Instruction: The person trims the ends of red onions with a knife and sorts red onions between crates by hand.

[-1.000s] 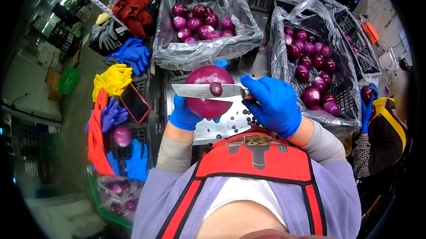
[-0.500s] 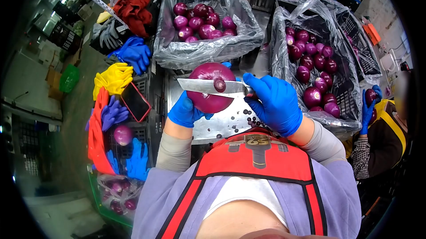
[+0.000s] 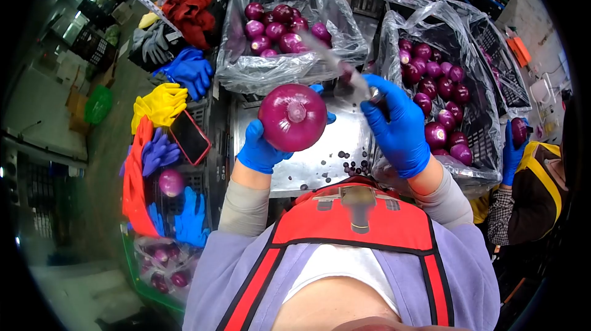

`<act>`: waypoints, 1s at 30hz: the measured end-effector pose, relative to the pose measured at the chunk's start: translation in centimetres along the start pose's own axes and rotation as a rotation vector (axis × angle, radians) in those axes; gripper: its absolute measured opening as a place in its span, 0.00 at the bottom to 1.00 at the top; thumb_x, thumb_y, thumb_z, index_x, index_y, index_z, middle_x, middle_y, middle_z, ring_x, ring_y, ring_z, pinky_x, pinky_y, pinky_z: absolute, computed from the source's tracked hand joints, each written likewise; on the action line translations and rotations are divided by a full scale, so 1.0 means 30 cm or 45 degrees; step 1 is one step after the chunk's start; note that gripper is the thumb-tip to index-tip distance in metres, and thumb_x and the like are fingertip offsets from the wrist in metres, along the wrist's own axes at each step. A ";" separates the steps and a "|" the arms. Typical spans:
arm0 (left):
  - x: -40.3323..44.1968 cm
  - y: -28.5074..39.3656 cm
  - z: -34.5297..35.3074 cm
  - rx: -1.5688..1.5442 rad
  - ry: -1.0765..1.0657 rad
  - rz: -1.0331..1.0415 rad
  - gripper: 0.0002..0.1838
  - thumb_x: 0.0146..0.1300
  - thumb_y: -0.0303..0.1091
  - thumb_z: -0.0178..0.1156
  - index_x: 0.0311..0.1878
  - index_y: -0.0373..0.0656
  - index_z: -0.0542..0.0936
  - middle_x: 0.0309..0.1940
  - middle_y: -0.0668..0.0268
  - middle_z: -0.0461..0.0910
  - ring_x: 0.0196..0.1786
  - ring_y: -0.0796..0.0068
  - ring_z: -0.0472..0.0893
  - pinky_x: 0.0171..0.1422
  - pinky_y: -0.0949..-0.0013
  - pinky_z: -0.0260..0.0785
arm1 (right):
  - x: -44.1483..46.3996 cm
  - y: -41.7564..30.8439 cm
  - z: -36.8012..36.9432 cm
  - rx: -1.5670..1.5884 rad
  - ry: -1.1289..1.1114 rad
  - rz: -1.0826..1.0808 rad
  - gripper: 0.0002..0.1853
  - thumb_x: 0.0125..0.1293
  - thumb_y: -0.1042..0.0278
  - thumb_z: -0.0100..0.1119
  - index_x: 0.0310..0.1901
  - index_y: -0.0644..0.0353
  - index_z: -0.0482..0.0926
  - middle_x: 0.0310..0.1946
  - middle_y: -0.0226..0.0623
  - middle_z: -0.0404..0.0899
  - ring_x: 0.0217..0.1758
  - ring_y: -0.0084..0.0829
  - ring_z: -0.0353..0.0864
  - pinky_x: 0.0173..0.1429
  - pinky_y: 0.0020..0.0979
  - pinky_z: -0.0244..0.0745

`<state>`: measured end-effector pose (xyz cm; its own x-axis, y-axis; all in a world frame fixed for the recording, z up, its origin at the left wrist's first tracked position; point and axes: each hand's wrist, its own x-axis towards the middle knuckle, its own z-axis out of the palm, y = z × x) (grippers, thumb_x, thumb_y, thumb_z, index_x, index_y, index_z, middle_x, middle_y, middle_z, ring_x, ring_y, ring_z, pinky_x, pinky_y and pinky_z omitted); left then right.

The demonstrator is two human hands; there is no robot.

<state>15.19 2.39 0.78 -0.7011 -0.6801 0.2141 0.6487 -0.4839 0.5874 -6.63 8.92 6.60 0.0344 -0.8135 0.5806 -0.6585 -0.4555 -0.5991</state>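
The left hand (image 3: 263, 149) cups the onion (image 3: 292, 117), pale end facing up; right of it, the right hand (image 3: 400, 129) grips a knife (image 3: 359, 86), blade slanting forward-left.

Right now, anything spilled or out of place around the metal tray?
Small dark bits lie scattered on the metal tray, probably trimmings. Odder: a phone lies among rubber gloves, with a loose red onion nearby, outside the plastic-lined crates.

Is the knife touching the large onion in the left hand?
No, the right hand holds the knife clear of the onion, with a visible gap.
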 end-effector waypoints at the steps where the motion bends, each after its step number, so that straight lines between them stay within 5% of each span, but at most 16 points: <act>1: -0.003 0.000 -0.002 0.003 0.016 0.013 0.58 0.42 0.62 0.70 0.71 0.40 0.56 0.71 0.53 0.56 0.66 0.39 0.65 0.72 0.45 0.56 | -0.004 0.023 0.001 0.216 0.023 0.160 0.19 0.61 0.71 0.61 0.55 0.57 0.73 0.28 0.35 0.77 0.31 0.26 0.78 0.36 0.27 0.73; 3: -0.013 0.006 -0.004 0.007 0.035 0.030 0.58 0.41 0.61 0.70 0.71 0.40 0.55 0.71 0.54 0.56 0.66 0.39 0.65 0.73 0.44 0.55 | -0.029 0.073 0.006 0.564 -0.055 0.438 0.21 0.66 0.69 0.56 0.61 0.58 0.69 0.31 0.30 0.75 0.34 0.18 0.73 0.39 0.23 0.72; 4: -0.017 0.012 -0.007 0.020 0.019 0.029 0.58 0.41 0.61 0.71 0.71 0.40 0.55 0.71 0.53 0.56 0.66 0.41 0.66 0.68 0.47 0.63 | -0.050 0.084 0.026 0.567 -0.063 0.438 0.21 0.66 0.69 0.56 0.61 0.58 0.69 0.31 0.30 0.75 0.34 0.18 0.73 0.39 0.23 0.72; 5: -0.022 0.019 -0.012 0.031 0.003 0.029 0.59 0.41 0.61 0.71 0.71 0.40 0.55 0.71 0.52 0.55 0.65 0.43 0.68 0.62 0.49 0.71 | -0.086 0.090 0.047 0.726 -0.226 0.638 0.23 0.66 0.69 0.55 0.63 0.58 0.67 0.33 0.32 0.75 0.35 0.19 0.73 0.39 0.24 0.72; 8: -0.047 0.067 -0.066 0.174 0.026 0.073 0.61 0.41 0.61 0.72 0.71 0.37 0.51 0.68 0.46 0.57 0.65 0.46 0.68 0.64 0.50 0.69 | -0.196 0.096 0.134 0.942 -0.735 1.055 0.25 0.66 0.69 0.53 0.65 0.58 0.65 0.35 0.26 0.73 0.33 0.15 0.69 0.38 0.20 0.69; 12: -0.061 0.156 -0.124 0.297 0.185 0.206 0.56 0.42 0.51 0.75 0.71 0.41 0.55 0.67 0.49 0.60 0.65 0.51 0.69 0.61 0.53 0.74 | -0.382 0.285 0.362 0.399 -0.968 0.770 0.28 0.64 0.70 0.55 0.66 0.59 0.62 0.44 0.48 0.78 0.41 0.43 0.80 0.48 0.35 0.74; 13: -0.028 0.184 -0.133 0.346 0.217 0.255 0.53 0.44 0.48 0.75 0.70 0.42 0.56 0.67 0.50 0.61 0.64 0.51 0.69 0.60 0.52 0.74 | -0.390 0.309 0.399 0.371 -0.956 0.777 0.20 0.64 0.69 0.52 0.58 0.59 0.65 0.41 0.52 0.76 0.42 0.45 0.79 0.43 0.39 0.75; 17: 0.194 0.285 -0.138 0.649 0.443 0.407 0.40 0.50 0.35 0.71 0.66 0.41 0.62 0.57 0.55 0.72 0.53 0.57 0.78 0.50 0.59 0.79 | -0.388 0.355 0.435 0.025 -0.873 0.611 0.27 0.60 0.71 0.56 0.62 0.59 0.63 0.50 0.55 0.73 0.53 0.50 0.75 0.53 0.44 0.72; 20: 0.365 0.360 -0.291 0.999 0.623 0.268 0.35 0.53 0.32 0.68 0.63 0.41 0.66 0.55 0.56 0.73 0.55 0.58 0.77 0.54 0.54 0.76 | -0.451 0.363 0.414 0.146 -0.598 0.387 0.33 0.59 0.69 0.57 0.67 0.58 0.59 0.55 0.57 0.70 0.58 0.51 0.72 0.59 0.43 0.70; 21: 0.410 0.367 -0.300 1.121 0.736 0.232 0.35 0.48 0.33 0.73 0.59 0.41 0.68 0.48 0.58 0.76 0.44 0.63 0.81 0.43 0.63 0.79 | -0.411 0.298 0.327 0.363 -0.698 0.319 0.36 0.61 0.65 0.58 0.70 0.56 0.56 0.59 0.56 0.69 0.62 0.49 0.69 0.64 0.41 0.67; 23: 0.498 0.383 -0.411 1.244 0.741 0.159 0.37 0.45 0.33 0.75 0.58 0.43 0.68 0.48 0.60 0.76 0.45 0.63 0.80 0.42 0.61 0.78 | -0.334 0.203 0.164 0.750 -1.180 0.743 0.30 0.68 0.62 0.53 0.69 0.57 0.60 0.57 0.45 0.73 0.61 0.35 0.73 0.64 0.32 0.66; 24: 0.528 0.383 -0.426 1.323 0.789 0.093 0.37 0.44 0.33 0.76 0.58 0.44 0.69 0.48 0.60 0.76 0.46 0.63 0.79 0.42 0.60 0.78 | -0.280 0.139 0.046 0.917 -1.244 0.688 0.28 0.69 0.63 0.52 0.70 0.56 0.60 0.59 0.42 0.72 0.62 0.29 0.71 0.64 0.30 0.66; 26: 0.608 0.387 -0.543 1.418 0.860 0.002 0.41 0.42 0.36 0.77 0.61 0.44 0.66 0.52 0.60 0.74 0.49 0.61 0.78 0.43 0.57 0.78 | -0.206 0.079 -0.150 1.236 -1.258 0.675 0.29 0.69 0.67 0.52 0.70 0.58 0.59 0.61 0.43 0.71 0.63 0.32 0.71 0.66 0.32 0.64; 30: 0.776 0.295 -0.597 1.450 0.988 -0.076 0.45 0.41 0.38 0.77 0.63 0.43 0.64 0.52 0.57 0.73 0.50 0.57 0.78 0.45 0.55 0.78 | -0.139 0.172 -0.407 1.016 -0.763 0.622 0.29 0.64 0.68 0.59 0.67 0.62 0.64 0.57 0.38 0.74 0.59 0.29 0.73 0.64 0.32 0.66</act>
<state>9.90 -27.59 -3.01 -0.1321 -0.9863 -0.0986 -0.2374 -0.0650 0.9692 -19.34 14.39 7.81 0.4031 -0.9140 -0.0463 -0.0354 0.0350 -0.9988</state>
